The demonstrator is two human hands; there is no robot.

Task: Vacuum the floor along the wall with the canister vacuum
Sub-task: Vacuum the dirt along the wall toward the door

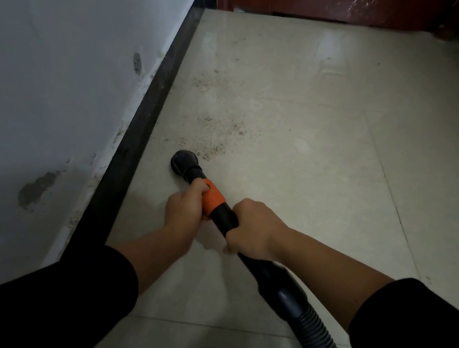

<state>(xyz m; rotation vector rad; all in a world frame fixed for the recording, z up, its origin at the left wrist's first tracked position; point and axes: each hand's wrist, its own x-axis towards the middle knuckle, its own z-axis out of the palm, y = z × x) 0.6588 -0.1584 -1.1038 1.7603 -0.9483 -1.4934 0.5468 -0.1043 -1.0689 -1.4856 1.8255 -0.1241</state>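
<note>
Both hands grip the wand: left hand [184,211] at the orange collar [212,198], right hand [253,228] behind. Nozzle [184,162] ahead meets the grit [215,139]; most of it lies beyond, unswept.

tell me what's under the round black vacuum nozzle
The nozzle sits on pale floor tile, at the near edge of a scattered dirt patch. Whether dirt lies beneath cannot be seen; the nozzle covers that spot.

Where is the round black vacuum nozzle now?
In the head view, the nozzle is on the floor left of centre, near the black baseboard, just ahead of the left hand.
</note>
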